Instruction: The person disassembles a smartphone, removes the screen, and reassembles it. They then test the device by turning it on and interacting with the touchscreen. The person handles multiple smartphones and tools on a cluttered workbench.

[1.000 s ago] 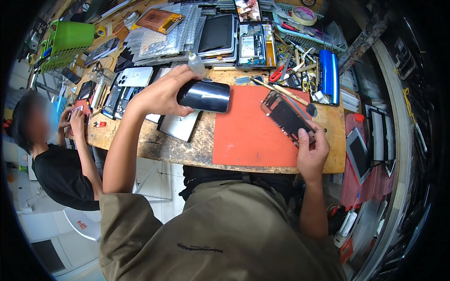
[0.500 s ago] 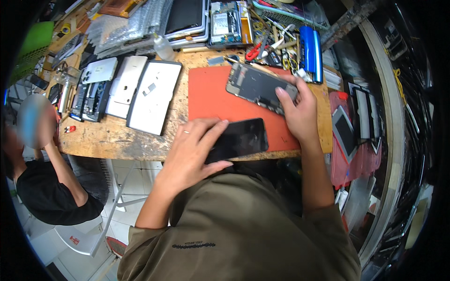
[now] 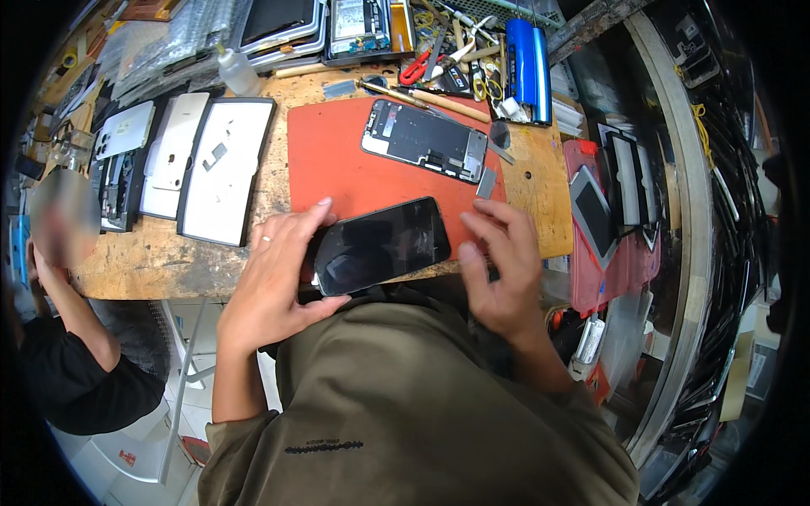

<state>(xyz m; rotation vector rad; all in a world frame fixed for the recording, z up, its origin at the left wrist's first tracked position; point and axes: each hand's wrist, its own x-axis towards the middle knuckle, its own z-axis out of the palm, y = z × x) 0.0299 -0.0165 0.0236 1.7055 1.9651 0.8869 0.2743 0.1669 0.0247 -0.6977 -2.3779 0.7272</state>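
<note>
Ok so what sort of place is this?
Most likely a phone repair workshop: a loose phone panel lies on the red mat, with an opened device and a red-handled tool toward the back.

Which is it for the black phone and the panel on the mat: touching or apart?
Apart. The head view shows a bare strip of orange mat between the black phone and the panel.

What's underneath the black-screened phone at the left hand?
Along the far edge of the phone, the orange mat shows and seems to run beneath. The area directly underneath is covered by the phone and left hand, so cannot be seen.
</note>
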